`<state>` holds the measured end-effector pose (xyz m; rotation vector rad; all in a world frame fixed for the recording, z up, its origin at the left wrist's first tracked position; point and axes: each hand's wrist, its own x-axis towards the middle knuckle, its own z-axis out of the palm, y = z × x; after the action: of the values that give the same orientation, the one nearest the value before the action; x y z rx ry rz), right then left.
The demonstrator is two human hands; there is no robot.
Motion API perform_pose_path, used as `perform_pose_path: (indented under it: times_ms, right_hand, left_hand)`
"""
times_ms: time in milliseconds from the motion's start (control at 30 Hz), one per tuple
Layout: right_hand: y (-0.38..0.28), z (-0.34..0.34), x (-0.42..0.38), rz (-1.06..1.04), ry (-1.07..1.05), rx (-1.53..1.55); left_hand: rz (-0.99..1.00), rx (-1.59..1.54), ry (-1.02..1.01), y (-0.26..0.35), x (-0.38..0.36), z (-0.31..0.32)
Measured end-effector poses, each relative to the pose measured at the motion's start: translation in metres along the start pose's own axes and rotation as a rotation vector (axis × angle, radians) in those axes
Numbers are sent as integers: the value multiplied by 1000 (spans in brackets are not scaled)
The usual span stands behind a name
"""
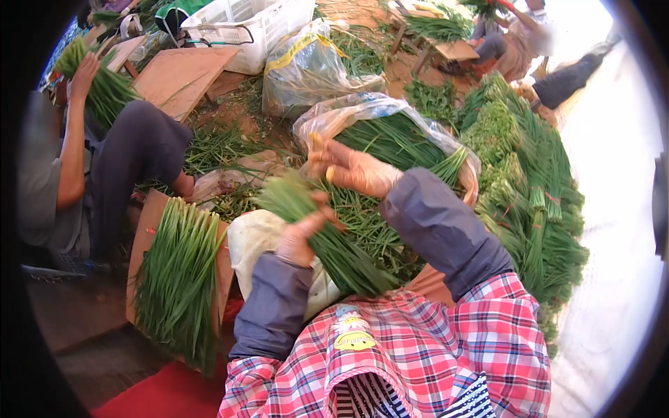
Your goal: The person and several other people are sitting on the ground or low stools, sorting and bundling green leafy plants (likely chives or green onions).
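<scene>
A bundle of long green stalks (341, 254) lies slanted over my lap, its pale end up and to the left, blurred by motion. My left hand (301, 233) is closed round the bundle near that upper end. Above and to the right of it, my right hand (355, 167) is raised with its fingers apart, and nothing shows between them. Behind my right hand is an open clear plastic bag (470, 164) with more green stalks (394, 139) in it. To my left, a thick row of stalks (180, 268) rests on a wooden board (139, 279).
Stacked, banded bundles (536, 188) stand along the right side. Loose stalks cover the ground ahead. Beyond are a filled plastic bag (300, 80), a white crate (275, 24) and a tilted board (182, 73). A co-worker's hand (85, 73) holds stalks at the left; another person sits at the upper right.
</scene>
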<state>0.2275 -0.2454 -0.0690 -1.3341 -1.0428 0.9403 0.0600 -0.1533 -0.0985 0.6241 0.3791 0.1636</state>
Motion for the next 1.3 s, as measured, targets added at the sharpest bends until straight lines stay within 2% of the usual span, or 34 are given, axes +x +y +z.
perform_pose_path:
  times_ms: [67, 133, 167, 200, 233, 267, 333, 400, 433, 533, 600, 667, 733, 800, 833, 933, 1000, 1067, 1133, 1233, 1267, 1300]
  right_hand:
    - [-9, 37, -34, 188, -54, -162]
    - [38, 52, -72, 442, -226, -537]
    - [61, 44, -89, 568, -274, -735]
    - [66, 30, -97, 831, -381, -927]
    - [87, 10, -113, 974, -404, -1082]
    - [104, -6, -125, 989, -245, -1231]
    - [64, -23, -131, 728, 208, -881]
    - [33, -29, -123, 810, 446, -293]
    - [8, -26, -120, 813, 443, -342]
    - [-5, -9, -124, 712, 245, -163]
    - [-15, 14, -127, 635, -21, 49]
    - [-26, 44, -121, 522, -338, 13]
    - [-32, 70, -114, 408, -429, -115]
    - [-27, 87, -106, 511, -430, -108]
    - [-39, 85, -101, 550, -394, -117]
    - [-60, 49, -105, 443, -225, -118]
    - [-85, 25, -114, 403, 135, 124]
    - [-73, 11, -112, 195, 585, -20]
    - [-72, 9, -100, 46, 674, -564]
    - [-53, 20, -74, -58, 529, -1066]
    - [-50, 25, -70, 63, 359, -1103]
    - [-5, 21, -67, -226, 468, -870]
  left_hand:
    - [203, -87, 86, 43, 4, -12]
    - [497, -223, -70, 88, 10, -43]
    - [564, -233, -118, 108, 6, -49]
    - [637, -243, -163, 126, -1, -56]
    - [705, -216, -230, 137, -4, -64]
    - [751, -193, -206, 145, -7, -68]
    - [831, -170, -160, 152, -11, -71]
    - [856, -171, -144, 154, -9, -74]
    - [865, -178, -118, 154, -7, -75]
    - [849, -230, -49, 151, -1, -78]
    - [835, -261, 9, 148, 2, -75]
    - [831, -264, -9, 146, 6, -69]
    - [838, -271, -31, 143, 10, -62]
    - [854, -278, -50, 141, 12, -55]
    - [850, -275, -69, 141, 12, -54]
    - [840, -273, -91, 142, 10, -54]
    - [831, -280, -74, 144, 8, -54]
    - [834, -269, -94, 142, 6, -52]
    - [840, -244, -106, 139, 7, -50]
    - [817, -229, -85, 135, 7, -48]
    - [807, -225, -75, 135, 7, -47]
    - [797, -230, -63, 136, 7, -48]
